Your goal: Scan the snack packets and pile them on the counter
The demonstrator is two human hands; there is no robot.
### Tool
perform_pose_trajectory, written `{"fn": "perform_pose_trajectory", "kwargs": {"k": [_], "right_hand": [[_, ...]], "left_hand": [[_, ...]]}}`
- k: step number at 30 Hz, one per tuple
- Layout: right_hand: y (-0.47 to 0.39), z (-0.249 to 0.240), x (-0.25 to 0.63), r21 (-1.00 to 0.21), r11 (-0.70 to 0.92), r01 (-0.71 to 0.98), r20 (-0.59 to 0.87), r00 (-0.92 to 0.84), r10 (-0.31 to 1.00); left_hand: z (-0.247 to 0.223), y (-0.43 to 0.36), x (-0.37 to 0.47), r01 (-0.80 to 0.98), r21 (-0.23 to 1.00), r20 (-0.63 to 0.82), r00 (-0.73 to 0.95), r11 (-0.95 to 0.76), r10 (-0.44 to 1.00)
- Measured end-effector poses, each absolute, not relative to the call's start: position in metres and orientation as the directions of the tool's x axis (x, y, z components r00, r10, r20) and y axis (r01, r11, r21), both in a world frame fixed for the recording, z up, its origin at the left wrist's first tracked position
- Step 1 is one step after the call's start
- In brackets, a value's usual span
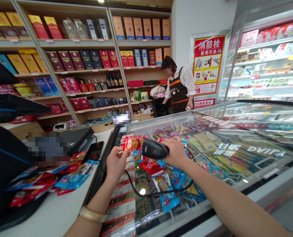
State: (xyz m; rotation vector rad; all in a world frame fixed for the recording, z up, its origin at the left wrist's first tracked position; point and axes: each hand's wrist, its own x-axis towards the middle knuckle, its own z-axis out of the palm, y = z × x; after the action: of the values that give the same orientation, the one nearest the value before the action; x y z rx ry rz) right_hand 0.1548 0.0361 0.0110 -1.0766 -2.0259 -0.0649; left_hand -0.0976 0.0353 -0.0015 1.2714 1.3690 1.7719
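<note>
A glass-topped freezer chest (272, 194) fills the middle. Above its near left part, the left hand (116, 161) pinches a small red packet (127, 143) between thumb and fingertips; the right hand (175, 153) has its fingers wrapped around the grip of a black scanner (154, 150), its head toward the left hand. The scanner's cable (158, 194) loops across the freezer top — crossing in front of loose red and blue packets (169, 197) that lie there. Left of the freezer, a white counter (64, 217) bears a heap of similar packets (37, 184); farther left, a dark machine (5, 161) blocks part of the tall shelves (87, 70) of boxes. Behind the freezer — before those shelves — stands a person in a brown apron (178, 92), one arm lowered.
</note>
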Motion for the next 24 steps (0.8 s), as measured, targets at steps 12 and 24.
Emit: {"fn": "perform_pose_trajectory", "kwargs": {"k": [12,24], "right_hand": [[0.038,0.006,0.155,-0.314,0.632,0.708,0.697,-0.28,0.66],[0.04,0.005,0.156,-0.33,0.616,0.715,0.695,-0.257,0.671]], "left_hand": [[0.004,0.035,-0.107,0.205,0.911,0.412,-0.459,-0.357,0.787],[0.029,0.04,-0.218,0.128,0.878,0.317,-0.878,-0.461,0.359]]}}
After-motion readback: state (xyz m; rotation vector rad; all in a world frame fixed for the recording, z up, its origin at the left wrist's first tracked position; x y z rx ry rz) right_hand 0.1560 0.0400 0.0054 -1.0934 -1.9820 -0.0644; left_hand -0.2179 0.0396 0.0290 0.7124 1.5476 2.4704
